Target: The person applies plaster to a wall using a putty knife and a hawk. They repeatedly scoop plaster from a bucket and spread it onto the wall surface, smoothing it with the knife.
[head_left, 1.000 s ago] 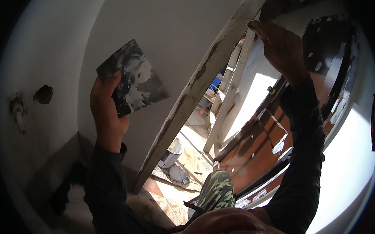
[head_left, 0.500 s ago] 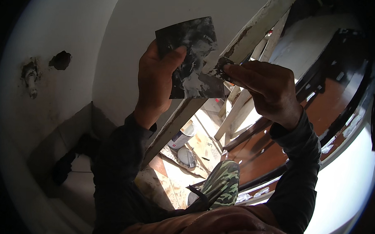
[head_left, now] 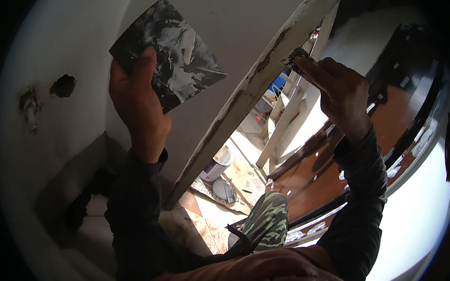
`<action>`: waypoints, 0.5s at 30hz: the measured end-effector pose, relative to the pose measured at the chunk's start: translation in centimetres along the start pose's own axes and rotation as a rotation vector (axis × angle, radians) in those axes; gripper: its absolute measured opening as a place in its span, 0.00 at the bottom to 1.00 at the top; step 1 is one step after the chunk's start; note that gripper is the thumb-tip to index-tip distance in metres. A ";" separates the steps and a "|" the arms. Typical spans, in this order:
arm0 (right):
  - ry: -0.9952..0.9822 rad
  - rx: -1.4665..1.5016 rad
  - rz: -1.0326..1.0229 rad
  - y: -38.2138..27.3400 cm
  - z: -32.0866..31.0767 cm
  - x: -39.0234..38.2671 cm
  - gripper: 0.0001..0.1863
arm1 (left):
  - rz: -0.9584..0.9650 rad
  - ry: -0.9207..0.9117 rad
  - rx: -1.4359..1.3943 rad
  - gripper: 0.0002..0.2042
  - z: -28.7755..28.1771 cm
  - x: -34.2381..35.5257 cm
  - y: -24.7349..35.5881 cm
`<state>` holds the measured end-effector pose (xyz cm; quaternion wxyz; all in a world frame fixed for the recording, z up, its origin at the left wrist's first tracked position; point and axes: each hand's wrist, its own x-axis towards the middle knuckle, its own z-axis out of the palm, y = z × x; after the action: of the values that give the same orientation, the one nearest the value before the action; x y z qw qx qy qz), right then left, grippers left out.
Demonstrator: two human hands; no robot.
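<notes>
My left hand (head_left: 137,107) grips a dark, flat, square plate (head_left: 139,36) by its lower left side, thumb on top. White putty is smeared over its face, with a thicker lump near the middle. A small dark scraper (head_left: 298,60), spotted with white, is pinched between the thumb and fingers of my right hand (head_left: 343,90). The scraper's edge is at the pale, chipped edge strip (head_left: 254,79) that runs diagonally beside the wall; I cannot tell whether they touch. A gap separates the plate from the scraper.
Beyond the strip, an open paint bucket (head_left: 216,169) stands on the floor beside a round grey lid or tin (head_left: 224,191). Wooden ladder-like legs (head_left: 282,137) rise behind. A brown panel (head_left: 308,180) with dark edging is at right. The left wall has a hole (head_left: 63,86) and a pipe fitting (head_left: 31,111).
My left hand has moved left with the plate, which has turned and come away from the scraper. My right hand has risen slightly to the right, bringing the scraper to the strip.
</notes>
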<state>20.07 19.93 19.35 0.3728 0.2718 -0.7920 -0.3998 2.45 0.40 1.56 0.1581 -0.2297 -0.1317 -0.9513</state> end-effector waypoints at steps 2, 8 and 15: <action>-0.016 -0.118 -0.041 1.6 1.1 0.3 0.23 | -0.008 -0.043 -0.021 0.16 -0.6 0.1 -0.4; -0.218 -0.172 0.002 1.7 0.1 -0.1 0.25 | 0.008 -0.105 0.129 0.16 -1.2 0.1 -0.3; -0.150 -0.237 -0.081 2.6 1.2 2.2 0.28 | -0.111 -0.066 -0.041 0.17 -0.7 0.3 -0.2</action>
<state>17.52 20.27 21.88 0.3256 0.2268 -0.7533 -0.5244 1.85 0.31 1.04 0.0961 -0.2564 -0.1299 -0.9530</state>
